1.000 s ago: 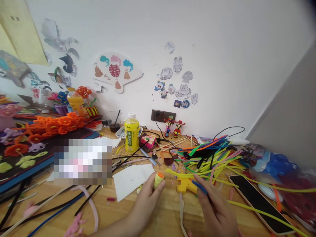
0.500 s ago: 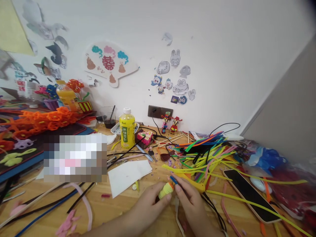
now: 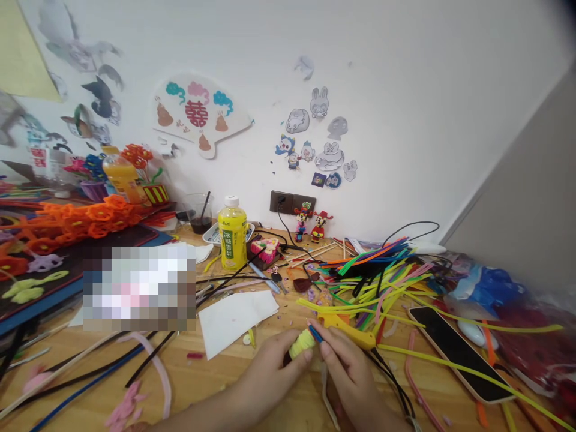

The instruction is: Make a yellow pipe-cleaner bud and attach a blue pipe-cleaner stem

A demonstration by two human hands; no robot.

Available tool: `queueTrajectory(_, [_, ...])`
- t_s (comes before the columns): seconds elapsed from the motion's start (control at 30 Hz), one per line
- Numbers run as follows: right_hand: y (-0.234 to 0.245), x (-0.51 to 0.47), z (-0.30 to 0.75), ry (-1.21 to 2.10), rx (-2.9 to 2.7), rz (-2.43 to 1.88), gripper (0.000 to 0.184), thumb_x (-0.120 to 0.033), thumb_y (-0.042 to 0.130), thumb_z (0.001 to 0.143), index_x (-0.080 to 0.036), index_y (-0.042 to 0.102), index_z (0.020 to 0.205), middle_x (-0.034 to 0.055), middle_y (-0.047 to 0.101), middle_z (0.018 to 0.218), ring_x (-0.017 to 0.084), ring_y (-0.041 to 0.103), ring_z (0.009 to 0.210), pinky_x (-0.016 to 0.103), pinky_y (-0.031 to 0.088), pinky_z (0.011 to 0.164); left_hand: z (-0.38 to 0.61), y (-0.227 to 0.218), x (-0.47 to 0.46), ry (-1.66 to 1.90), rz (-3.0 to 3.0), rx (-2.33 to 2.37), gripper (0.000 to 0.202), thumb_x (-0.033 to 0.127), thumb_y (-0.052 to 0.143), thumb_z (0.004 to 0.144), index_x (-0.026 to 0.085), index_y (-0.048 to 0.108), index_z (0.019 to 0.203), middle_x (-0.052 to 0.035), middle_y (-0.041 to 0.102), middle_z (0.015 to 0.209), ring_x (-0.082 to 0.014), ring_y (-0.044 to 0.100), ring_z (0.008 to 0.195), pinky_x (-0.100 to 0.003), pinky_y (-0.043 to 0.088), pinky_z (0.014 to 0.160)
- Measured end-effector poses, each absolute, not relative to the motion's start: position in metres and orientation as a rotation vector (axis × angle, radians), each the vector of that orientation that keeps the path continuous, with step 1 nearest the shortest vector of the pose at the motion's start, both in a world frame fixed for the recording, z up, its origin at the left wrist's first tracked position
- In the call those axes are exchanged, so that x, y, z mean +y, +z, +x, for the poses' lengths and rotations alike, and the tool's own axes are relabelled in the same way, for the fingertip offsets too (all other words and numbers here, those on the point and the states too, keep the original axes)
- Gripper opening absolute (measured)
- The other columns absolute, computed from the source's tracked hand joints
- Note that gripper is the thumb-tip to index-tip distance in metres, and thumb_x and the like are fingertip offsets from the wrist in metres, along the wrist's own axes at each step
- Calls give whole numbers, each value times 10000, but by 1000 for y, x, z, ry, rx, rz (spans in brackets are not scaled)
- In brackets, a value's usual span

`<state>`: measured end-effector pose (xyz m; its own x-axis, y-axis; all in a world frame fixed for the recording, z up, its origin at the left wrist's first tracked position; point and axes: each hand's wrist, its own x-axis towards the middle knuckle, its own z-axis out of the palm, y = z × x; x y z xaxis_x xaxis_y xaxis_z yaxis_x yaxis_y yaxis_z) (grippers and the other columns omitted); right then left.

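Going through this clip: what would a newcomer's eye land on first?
The heap of multicoloured pipe cleaners at the right of the desk catches the eye first, with orange pipe-cleaner flowers at far left. At bottom centre, the left hand grips a yellow pipe-cleaner coil while the right hand pinches a blue strand beside a yellow glue gun.

and we're on the left hand (image 3: pixel 272 369) pinching a yellow pipe cleaner coil (image 3: pixel 302 345), right hand (image 3: pixel 348 378) pressing a blue pipe cleaner (image 3: pixel 315 334) against it, a yellow glue gun (image 3: pixel 348 332) just beside, loose pipe cleaners (image 3: pixel 373 288) heaped across the wooden desk (image 3: pixel 211 390)!
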<state>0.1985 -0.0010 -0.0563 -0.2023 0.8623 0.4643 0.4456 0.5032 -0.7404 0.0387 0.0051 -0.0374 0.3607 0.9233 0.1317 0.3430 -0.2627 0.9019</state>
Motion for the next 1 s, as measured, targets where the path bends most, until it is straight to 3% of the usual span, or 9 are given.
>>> queueTrajectory(0.2, [-58,1,199,517,-1875,-1080,307,-241,413,852,-227,565,1119,73,636,1049,202,576,973,327,488,812,36,-37,6,840,1808,1064,310,348,443,811,117,593,954,-90,653,925,-207,571,865,-271,423,787])
queueTrajectory(0.57, [-57,1,198,485,-2003,-1009,327,-188,371,861,-198,510,1157,51,597,801,168,561,774,281,475,692,38,-41,7,826,1854,1066,281,340,439,820,121,606,876,-78,659,871,-193,578,820,-250,430,747])
queueTrajectory(1.0, [-57,5,197,408,-2070,-961,365,-193,405,829,-172,499,1181,88,661,974,173,613,870,268,490,761,37,-42,8,798,1850,1080,283,356,434,817,144,588,924,-71,656,920,-193,575,880,-250,423,806])
